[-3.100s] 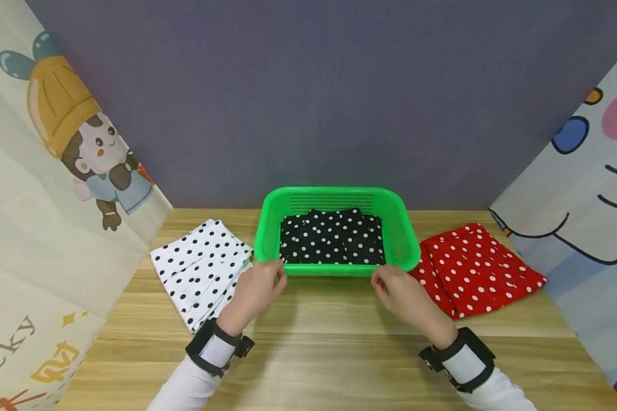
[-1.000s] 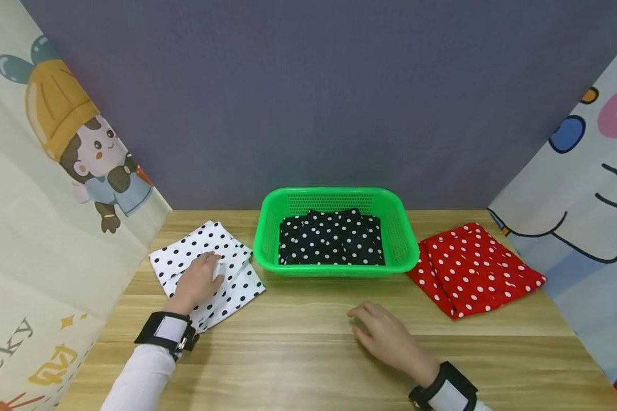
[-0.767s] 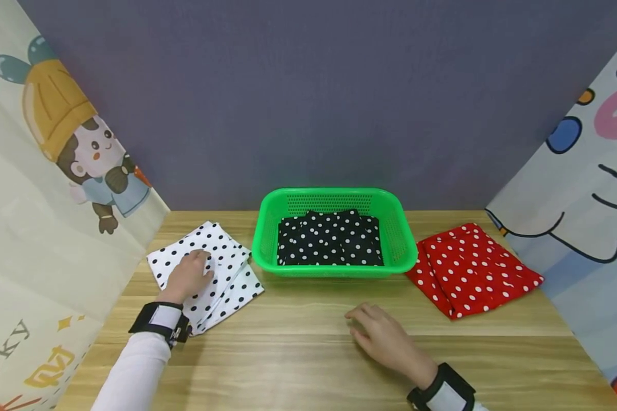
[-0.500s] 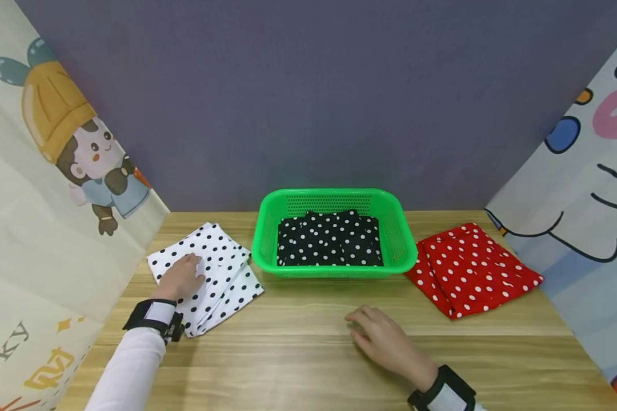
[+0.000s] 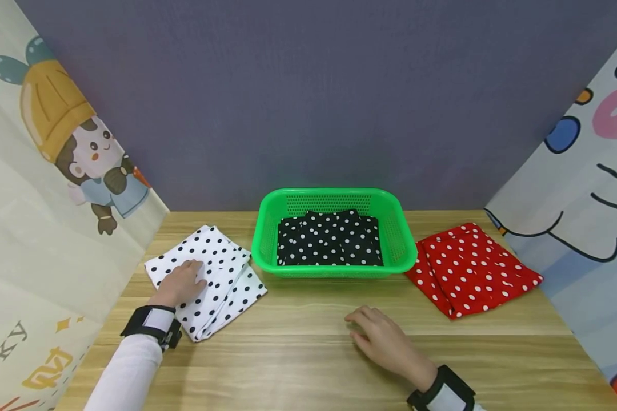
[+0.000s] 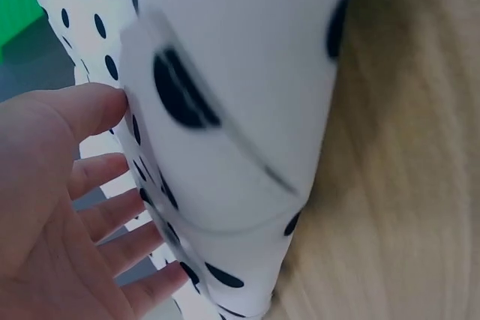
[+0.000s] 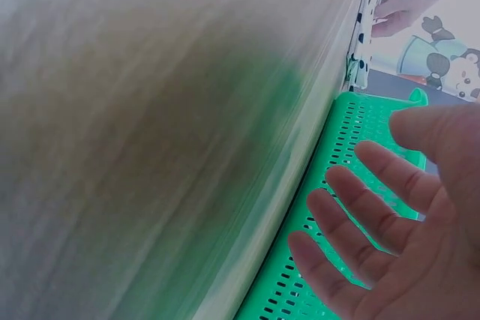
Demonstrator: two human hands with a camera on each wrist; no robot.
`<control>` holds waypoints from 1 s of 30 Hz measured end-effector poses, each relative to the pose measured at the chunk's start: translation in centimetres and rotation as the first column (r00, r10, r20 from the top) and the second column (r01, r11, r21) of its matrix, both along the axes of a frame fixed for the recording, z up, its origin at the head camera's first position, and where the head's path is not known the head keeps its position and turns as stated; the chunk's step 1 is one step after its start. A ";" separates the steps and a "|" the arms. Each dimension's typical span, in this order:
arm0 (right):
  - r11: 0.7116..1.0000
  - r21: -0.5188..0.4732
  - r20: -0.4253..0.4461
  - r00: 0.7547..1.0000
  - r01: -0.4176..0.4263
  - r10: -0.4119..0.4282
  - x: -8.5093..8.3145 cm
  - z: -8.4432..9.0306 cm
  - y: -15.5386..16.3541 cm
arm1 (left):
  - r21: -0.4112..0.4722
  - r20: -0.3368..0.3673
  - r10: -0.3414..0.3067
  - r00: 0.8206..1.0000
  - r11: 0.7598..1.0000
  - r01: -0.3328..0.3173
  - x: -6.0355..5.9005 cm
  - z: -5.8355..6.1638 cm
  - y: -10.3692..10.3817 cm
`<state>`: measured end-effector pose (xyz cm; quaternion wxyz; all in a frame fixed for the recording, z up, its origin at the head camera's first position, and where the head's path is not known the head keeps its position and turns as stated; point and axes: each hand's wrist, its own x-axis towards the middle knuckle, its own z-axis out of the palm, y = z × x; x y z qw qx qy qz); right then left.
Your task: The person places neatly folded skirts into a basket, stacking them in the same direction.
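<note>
On the left of the table lies a folded white cloth with black dots. My left hand rests on top of it; in the left wrist view the fingers are spread, with the tips right at the fabric. My right hand is over the bare wood in front of a green basket, its fingers loosely extended and holding nothing. Inside the basket is a folded black cloth with white dots. A folded red cloth with white dots lies to the basket's right.
The wooden table ends at a dark grey back panel. Printed curtains flank it, one with a cartoon figure on the left. The white and red cloths lie close against the basket's two sides.
Both hands have left the basket's front rim. My left hand moved left onto the white cloth, which has slid slightly toward me in the last half second. My right hand drew back and now stays still.
</note>
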<state>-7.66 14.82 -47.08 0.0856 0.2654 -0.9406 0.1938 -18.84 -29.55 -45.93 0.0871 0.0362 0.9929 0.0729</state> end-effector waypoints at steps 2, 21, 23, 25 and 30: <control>1.000 -0.001 -0.009 1.000 -0.007 0.007 0.0 -0.1 0.0 | -0.012 -0.003 -0.001 1.000 1.000 0.001 0.4 0.1 0.2; 0.999 0.016 0.051 0.998 -0.029 0.029 0.0 -0.1 -0.8 | -0.069 -0.155 -0.111 0.982 0.992 0.101 5.7 0.1 2.0; 0.999 0.012 0.050 0.998 -0.046 0.045 -0.1 0.0 -1.0 | -0.073 -0.152 -0.108 0.983 0.993 0.097 6.1 0.0 2.2; 0.998 0.007 0.045 0.997 -0.063 0.063 -0.1 0.1 -1.2 | -0.083 -0.156 -0.111 0.982 0.992 0.099 6.4 -0.1 2.4; 0.995 0.009 0.043 0.994 -0.097 0.097 -0.2 0.1 -1.9 | -0.097 -0.211 -0.148 0.966 0.987 0.130 7.2 -0.3 2.8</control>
